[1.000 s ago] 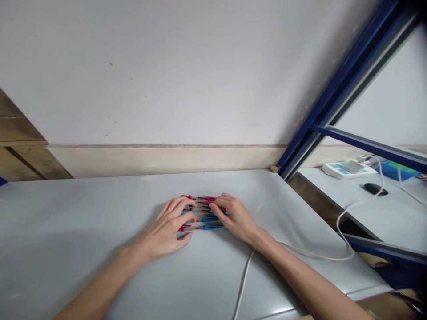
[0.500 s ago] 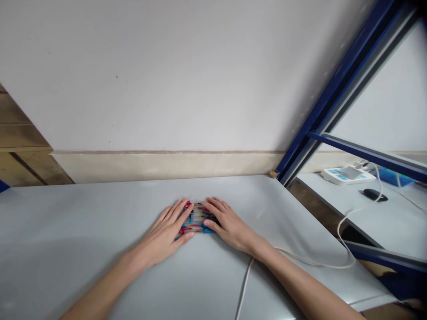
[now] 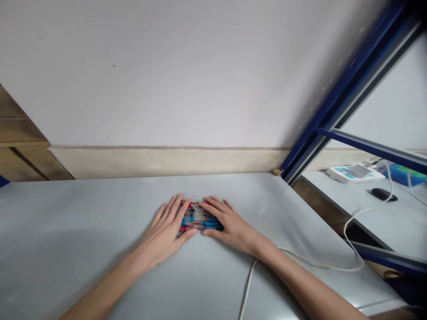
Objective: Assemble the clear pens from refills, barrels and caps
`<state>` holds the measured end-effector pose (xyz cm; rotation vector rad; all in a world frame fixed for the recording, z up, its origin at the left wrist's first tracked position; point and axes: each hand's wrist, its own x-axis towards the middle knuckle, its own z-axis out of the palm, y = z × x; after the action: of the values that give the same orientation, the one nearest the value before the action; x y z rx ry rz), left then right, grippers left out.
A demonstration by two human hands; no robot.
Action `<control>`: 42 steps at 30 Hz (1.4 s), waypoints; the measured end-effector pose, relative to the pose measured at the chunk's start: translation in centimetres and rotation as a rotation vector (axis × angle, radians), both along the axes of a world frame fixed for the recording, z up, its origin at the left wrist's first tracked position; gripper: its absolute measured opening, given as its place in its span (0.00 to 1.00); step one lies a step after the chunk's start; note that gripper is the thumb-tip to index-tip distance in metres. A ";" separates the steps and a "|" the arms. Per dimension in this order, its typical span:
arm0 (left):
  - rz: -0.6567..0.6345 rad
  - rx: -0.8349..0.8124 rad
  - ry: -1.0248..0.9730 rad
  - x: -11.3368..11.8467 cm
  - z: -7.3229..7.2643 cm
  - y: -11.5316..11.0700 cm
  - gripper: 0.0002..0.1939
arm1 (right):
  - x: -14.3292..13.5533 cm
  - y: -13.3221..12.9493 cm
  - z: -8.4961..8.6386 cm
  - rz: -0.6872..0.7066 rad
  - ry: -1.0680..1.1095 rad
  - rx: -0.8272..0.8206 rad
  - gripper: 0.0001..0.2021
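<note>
Several pens (image 3: 196, 215) with clear barrels and red, blue and black parts lie side by side on the grey table, pointing left to right. My left hand (image 3: 166, 226) rests at their left end, fingers stretched out and spread, with the thumb along the near side. At the right end lies my right hand (image 3: 229, 223), also with its fingers extended and its thumb at the near edge of the row. Both hands touch the pens and partly cover their ends.
Under my right forearm a white cable (image 3: 320, 265) runs across the grey table (image 3: 100, 213). A blue metal frame (image 3: 353, 142) stands on the right. Beyond it, a white device (image 3: 355, 172) and a black computer mouse (image 3: 383, 194) sit on another surface. A wall rises behind.
My right thumb has moved off the top of the pens to their near edge, showing more of the blue parts. The left hand has shifted slightly. The view has moved a little.
</note>
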<state>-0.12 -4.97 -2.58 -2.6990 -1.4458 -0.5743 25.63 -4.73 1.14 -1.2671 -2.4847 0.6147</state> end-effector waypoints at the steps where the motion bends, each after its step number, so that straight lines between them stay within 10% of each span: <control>1: -0.006 0.001 0.002 0.0 0.0 0.0 0.40 | 0.0 0.0 0.0 -0.002 0.005 0.002 0.40; 25: -0.079 -0.092 -0.079 0.2 1.6 0.1 0.39 | 0.9 0.9 0.5 0.025 0.089 -0.070 0.46; 37: -0.116 -0.145 -0.051 0.4 2.5 -0.2 0.33 | 0.5 0.5 1.0 0.097 0.235 0.100 0.27; 42: -0.187 -0.148 -0.155 1.0 4.2 -0.7 0.13 | 0.4 0.6 1.1 0.178 0.259 0.193 0.06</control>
<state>0.86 -5.71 1.62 -2.9892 -1.3249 -0.7291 25.98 -4.12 2.21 -0.8451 -2.3871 0.5267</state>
